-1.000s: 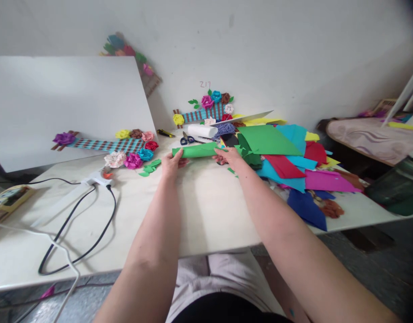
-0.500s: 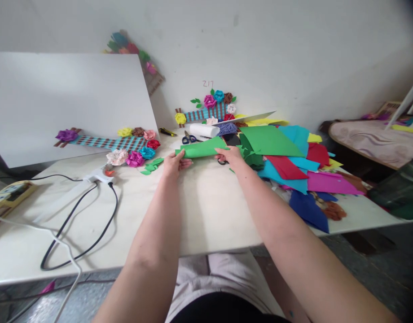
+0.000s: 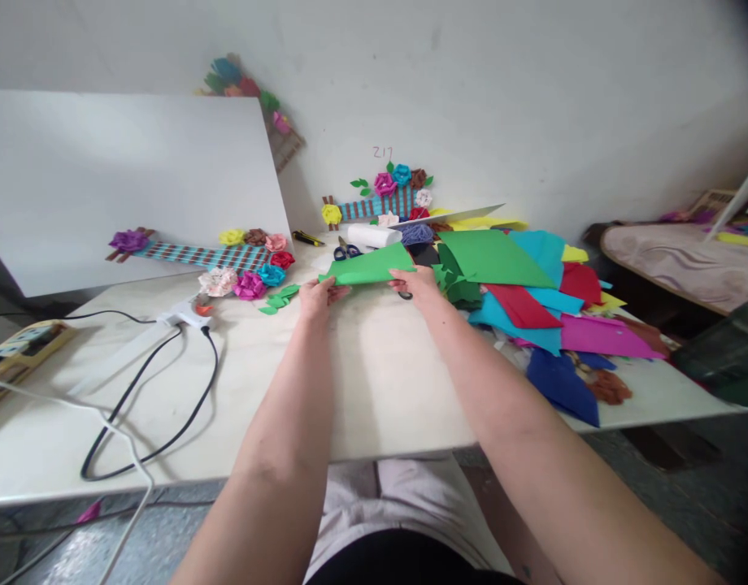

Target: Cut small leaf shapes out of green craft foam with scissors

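Note:
A green paper sheet is held above the far middle of the pale table. My left hand pinches its left corner. My right hand grips its right edge. The sheet is partly folded, its far flap lifted. Blue-handled scissors and a white roll lie just behind it. Small green paper leaves lie to the left of my left hand.
A heap of coloured paper sheets covers the right of the table. Two woven strips with paper flowers lean by the wall and white board. A glue gun with black cable lies left. A bed stands right.
The green sheet has opened from a narrow roll into a wider flap, its far edge rising. Both hands stayed on its ends.

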### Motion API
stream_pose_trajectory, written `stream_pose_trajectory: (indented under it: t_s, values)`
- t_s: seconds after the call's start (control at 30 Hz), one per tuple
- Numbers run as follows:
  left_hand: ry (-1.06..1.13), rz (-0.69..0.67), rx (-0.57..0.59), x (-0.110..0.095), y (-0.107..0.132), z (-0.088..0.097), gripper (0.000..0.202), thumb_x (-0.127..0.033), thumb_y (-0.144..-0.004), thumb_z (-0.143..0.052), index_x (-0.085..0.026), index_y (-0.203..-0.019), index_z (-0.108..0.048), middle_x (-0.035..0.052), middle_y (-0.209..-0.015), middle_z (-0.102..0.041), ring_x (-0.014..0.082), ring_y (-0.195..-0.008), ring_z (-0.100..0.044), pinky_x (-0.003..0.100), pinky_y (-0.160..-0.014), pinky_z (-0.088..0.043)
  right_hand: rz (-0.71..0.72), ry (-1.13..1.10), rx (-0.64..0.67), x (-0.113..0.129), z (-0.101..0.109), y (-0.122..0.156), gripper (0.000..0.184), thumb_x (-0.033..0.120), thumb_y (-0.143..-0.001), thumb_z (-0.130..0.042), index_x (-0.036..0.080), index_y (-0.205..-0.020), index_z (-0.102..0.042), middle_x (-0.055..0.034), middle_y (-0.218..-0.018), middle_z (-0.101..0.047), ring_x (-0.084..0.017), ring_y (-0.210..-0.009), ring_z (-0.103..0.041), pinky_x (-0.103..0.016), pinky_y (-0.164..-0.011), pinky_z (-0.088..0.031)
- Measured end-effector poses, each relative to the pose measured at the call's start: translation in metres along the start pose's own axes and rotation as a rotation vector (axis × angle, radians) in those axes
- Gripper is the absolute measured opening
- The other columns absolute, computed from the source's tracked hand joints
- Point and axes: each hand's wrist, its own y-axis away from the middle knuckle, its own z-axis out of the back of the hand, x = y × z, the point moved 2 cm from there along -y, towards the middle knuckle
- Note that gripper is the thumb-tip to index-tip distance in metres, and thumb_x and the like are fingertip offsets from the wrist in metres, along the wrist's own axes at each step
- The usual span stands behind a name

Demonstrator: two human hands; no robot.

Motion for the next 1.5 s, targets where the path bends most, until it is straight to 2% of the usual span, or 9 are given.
stream_pose_trajectory:
  t_s: [0.23,0.37,0.5,0.6,0.77,0.93,1.03,1.3,1.5]
  values:
    - [0.067,-0.002,-0.059,0.000,0.000,-0.002,0.016,0.002,-0.066,-0.058,-0.012,-0.073,-0.052,-0.0012,-0.056,-0.059,0.0129,-0.049,-0.063,0.026,-0.058,-0.057,0.025,0.055,-0.064,-0.004,-0.002,-0.001,0.019,-0.002,-0.072,-0.065,0.012,-0.081,-0.056,0.0029,-0.047,-0.058,-0.010,-0.041,-0.059,-0.015,-0.041,-0.048]
    - [0.064,-0.020,-0.121,0.001,-0.002,-0.001,0.035,0.000,-0.069,-0.059,-0.014,-0.100,-0.051,-0.0034,-0.062,-0.058,0.0116,-0.050,-0.062,0.026,-0.058,-0.056,0.068,0.083,-0.069,-0.005,-0.003,0.000,0.032,-0.001,-0.072,-0.065,0.011,-0.102,-0.062,0.0031,-0.053,-0.060,-0.009,-0.041,-0.060,-0.014,-0.042,-0.049]
    - [0.023,-0.023,-0.215,0.004,-0.005,0.001,0.059,-0.002,-0.070,-0.062,-0.016,-0.124,-0.043,-0.0038,-0.070,-0.056,0.0087,-0.049,-0.059,0.027,-0.062,-0.057,0.086,0.061,-0.038,-0.005,-0.007,0.004,0.062,0.002,-0.076,-0.060,0.017,-0.134,-0.046,-0.0011,-0.078,-0.067,-0.007,-0.043,-0.060,-0.014,-0.040,-0.049]
    - [0.000,-0.017,-0.294,0.004,-0.005,0.002,0.067,-0.003,-0.069,-0.065,-0.018,-0.129,-0.041,-0.0031,-0.076,-0.055,0.0081,-0.051,-0.059,0.027,-0.064,-0.056,0.095,0.053,-0.036,-0.005,-0.010,0.006,0.075,0.005,-0.078,-0.059,0.023,-0.144,-0.031,-0.0069,-0.103,-0.067,-0.005,-0.042,-0.059,-0.014,-0.037,-0.047]
    - [0.042,-0.014,-0.333,0.004,-0.004,0.000,0.049,-0.001,-0.071,-0.060,-0.013,-0.118,-0.050,-0.0036,-0.070,-0.055,0.0089,-0.054,-0.058,0.025,-0.063,-0.055,0.117,0.045,-0.058,-0.008,-0.013,0.005,0.078,0.008,-0.078,-0.059,0.024,-0.146,-0.024,-0.0128,-0.125,-0.058,-0.004,-0.042,-0.058,-0.014,-0.034,-0.047]
    - [0.106,-0.003,-0.256,0.005,-0.004,-0.004,0.012,-0.002,-0.074,-0.056,-0.010,-0.082,-0.057,-0.0008,-0.061,-0.057,0.0098,-0.051,-0.058,0.024,-0.061,-0.054,0.118,0.015,-0.085,-0.009,-0.012,0.005,0.078,0.006,-0.077,-0.058,0.020,-0.146,-0.025,-0.0129,-0.119,-0.061,-0.003,-0.041,-0.058,-0.014,-0.036,-0.047]
    - [0.126,0.066,-0.161,0.008,-0.003,-0.008,0.003,-0.007,-0.077,-0.058,-0.010,-0.079,-0.056,0.0024,-0.060,-0.060,0.0127,-0.055,-0.062,0.026,-0.064,-0.056,0.124,0.017,-0.104,-0.009,-0.011,0.005,0.076,0.006,-0.077,-0.058,0.021,-0.145,-0.029,-0.0085,-0.105,-0.067,-0.004,-0.039,-0.057,-0.014,-0.036,-0.046]
    - [0.095,0.146,0.095,0.010,0.009,-0.020,0.019,-0.021,-0.075,-0.070,-0.007,-0.079,-0.058,0.0086,-0.066,-0.064,0.0166,-0.063,-0.067,0.029,-0.070,-0.057,0.139,0.037,-0.088,-0.009,-0.014,0.007,0.072,0.005,-0.076,-0.057,0.022,-0.142,-0.035,-0.0045,-0.091,-0.069,-0.005,-0.040,-0.057,-0.014,-0.037,-0.047]
    - [0.112,0.205,0.081,0.011,0.013,-0.025,0.014,-0.019,-0.078,-0.066,-0.008,-0.079,-0.057,0.0094,-0.068,-0.065,0.0160,-0.064,-0.067,0.028,-0.069,-0.057,0.120,0.048,-0.095,-0.008,-0.016,0.010,0.072,0.006,-0.075,-0.058,0.020,-0.142,-0.035,-0.0052,-0.091,-0.069,-0.006,-0.040,-0.057,-0.015,-0.038,-0.048]
